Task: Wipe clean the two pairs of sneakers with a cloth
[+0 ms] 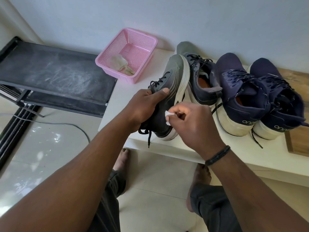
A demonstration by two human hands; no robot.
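grey sneaker point(173, 84): tilted on side, held | mate point(199, 76): upright | navy pair point(254, 96): upright | white cloth point(167, 116): bunched against sneaker

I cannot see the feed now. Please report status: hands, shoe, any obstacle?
Left hand holds grey sneaker, tilted on its side. Right hand pinches white cloth against its side. Other grey sneaker and navy pair close by, not blocking.
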